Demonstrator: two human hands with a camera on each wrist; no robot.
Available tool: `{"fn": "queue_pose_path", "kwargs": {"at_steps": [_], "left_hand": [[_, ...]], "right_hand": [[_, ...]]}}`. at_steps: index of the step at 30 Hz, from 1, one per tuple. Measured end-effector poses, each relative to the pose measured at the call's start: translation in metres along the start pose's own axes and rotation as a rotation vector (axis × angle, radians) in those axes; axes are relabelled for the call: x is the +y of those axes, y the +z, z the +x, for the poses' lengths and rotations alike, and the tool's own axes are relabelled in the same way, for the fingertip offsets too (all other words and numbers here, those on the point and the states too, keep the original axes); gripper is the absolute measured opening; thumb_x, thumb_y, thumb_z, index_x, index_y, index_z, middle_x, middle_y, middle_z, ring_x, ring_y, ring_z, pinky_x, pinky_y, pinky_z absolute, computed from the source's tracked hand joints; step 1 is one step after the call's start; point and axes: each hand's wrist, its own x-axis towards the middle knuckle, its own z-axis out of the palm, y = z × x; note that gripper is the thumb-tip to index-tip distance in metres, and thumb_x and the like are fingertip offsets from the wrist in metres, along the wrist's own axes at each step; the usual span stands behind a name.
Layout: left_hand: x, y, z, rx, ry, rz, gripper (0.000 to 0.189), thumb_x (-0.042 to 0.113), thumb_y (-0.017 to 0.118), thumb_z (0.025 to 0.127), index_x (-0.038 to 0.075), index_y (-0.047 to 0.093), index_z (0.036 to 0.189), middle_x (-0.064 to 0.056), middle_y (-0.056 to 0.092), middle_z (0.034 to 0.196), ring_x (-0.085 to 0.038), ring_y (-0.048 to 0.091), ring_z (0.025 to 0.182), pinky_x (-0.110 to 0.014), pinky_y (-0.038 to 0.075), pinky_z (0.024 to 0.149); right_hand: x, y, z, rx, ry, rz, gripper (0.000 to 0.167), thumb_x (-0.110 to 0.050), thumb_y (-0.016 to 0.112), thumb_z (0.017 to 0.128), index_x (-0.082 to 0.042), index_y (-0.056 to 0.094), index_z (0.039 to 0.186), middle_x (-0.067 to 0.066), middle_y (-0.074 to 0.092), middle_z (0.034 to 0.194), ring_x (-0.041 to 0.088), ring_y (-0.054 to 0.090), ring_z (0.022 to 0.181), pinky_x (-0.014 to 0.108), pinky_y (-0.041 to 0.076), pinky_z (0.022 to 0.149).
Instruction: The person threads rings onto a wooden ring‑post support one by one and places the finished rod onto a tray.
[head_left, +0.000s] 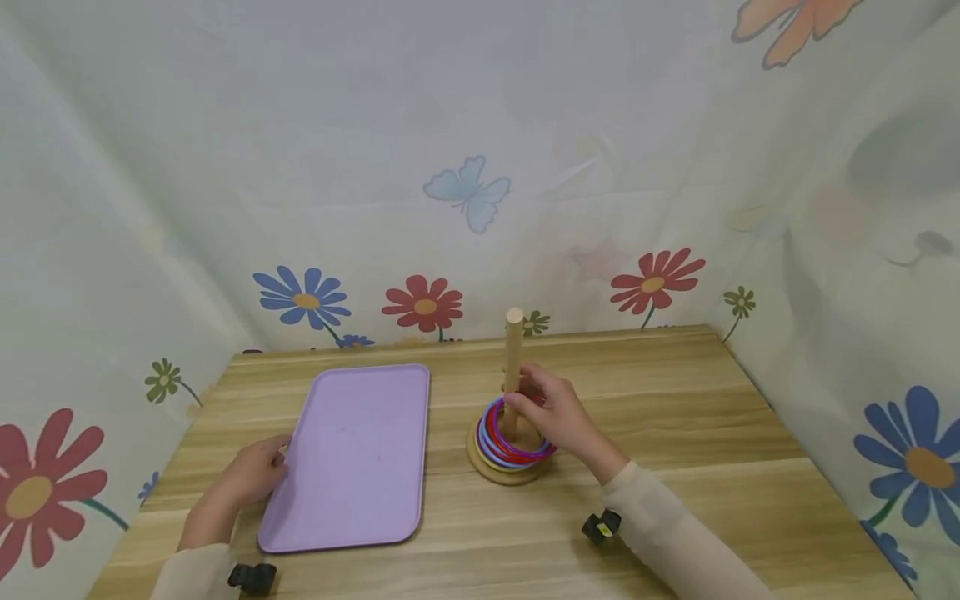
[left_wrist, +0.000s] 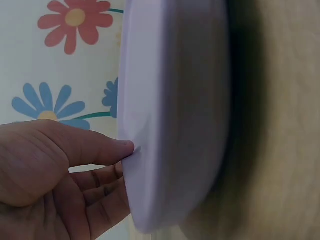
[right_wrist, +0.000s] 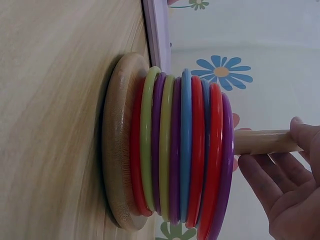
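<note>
A light purple tray (head_left: pixel 356 458) lies flat on the left side of the table. My left hand (head_left: pixel 258 471) pinches its left rim, the thumb on top and the fingers at the outer side, as the left wrist view shows. To the right stands a wooden ring stacker, its upright peg (head_left: pixel 513 354) rising from a round wooden base (right_wrist: pixel 120 150). Red, green, purple, yellow and blue rings (right_wrist: pixel 186 150) are stacked round the peg, with a purple ring (right_wrist: pixel 227 165) on top. My right hand (head_left: pixel 555 412) grips the peg just above the rings, thumb and fingers on either side.
Both things stand on a wood-grain table (head_left: pixel 637 392). A white cloth with printed flowers and a butterfly (head_left: pixel 471 192) hangs behind and at both sides. Small black cameras (head_left: pixel 602 525) are worn at both wrists. A strip of table separates tray and stacker.
</note>
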Motion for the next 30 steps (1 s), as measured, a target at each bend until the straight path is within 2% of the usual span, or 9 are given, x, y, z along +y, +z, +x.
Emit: {"fn": "queue_pose_path", "kwargs": {"at_steps": [9,13,16,21,30], "left_hand": [[0.001,0.001,-0.002,-0.002,0.003,0.005,0.048,-0.005,0.06,0.094,-0.023,0.051,0.137,-0.014,0.064,0.089,-0.025,0.058,0.079,-0.041,0.051,0.069],[0.006,0.005,-0.002,-0.015,-0.012,-0.06,0.05,-0.005,0.061,0.094,-0.022,0.05,0.139,-0.016,0.066,0.093,-0.024,0.06,0.081,-0.04,0.053,0.07],[0.012,0.009,0.0,-0.025,-0.013,-0.12,0.051,-0.005,0.063,0.094,-0.021,0.049,0.141,-0.014,0.067,0.094,-0.023,0.061,0.082,-0.038,0.054,0.069],[0.023,0.017,0.003,-0.037,0.014,-0.168,0.053,-0.005,0.065,0.095,-0.02,0.049,0.142,-0.01,0.066,0.092,-0.02,0.061,0.08,-0.033,0.054,0.067],[0.051,0.032,0.012,-0.044,0.06,-0.21,0.052,-0.006,0.063,0.094,-0.02,0.05,0.143,-0.006,0.059,0.083,-0.018,0.054,0.071,-0.029,0.048,0.059]], "right_hand": [[-0.002,0.001,0.003,0.016,-0.032,-0.014,0.024,-0.006,0.07,0.101,-0.001,0.067,0.125,0.017,0.078,0.109,0.032,0.076,0.102,0.048,0.061,0.092],[-0.007,-0.001,0.005,0.031,-0.041,-0.022,0.023,-0.005,0.07,0.102,0.001,0.068,0.123,0.017,0.078,0.109,0.032,0.076,0.102,0.047,0.061,0.092],[-0.012,-0.003,0.008,0.04,-0.033,-0.021,0.023,-0.005,0.069,0.102,0.001,0.068,0.124,0.017,0.078,0.11,0.032,0.076,0.103,0.049,0.061,0.093],[-0.019,-0.005,0.014,0.03,-0.01,-0.017,0.024,-0.005,0.069,0.102,0.001,0.067,0.125,0.017,0.077,0.11,0.032,0.075,0.104,0.052,0.059,0.095],[-0.021,-0.01,0.018,0.033,-0.02,-0.038,0.025,-0.007,0.069,0.102,-0.003,0.066,0.127,0.015,0.077,0.108,0.033,0.075,0.104,0.052,0.059,0.095]]}}
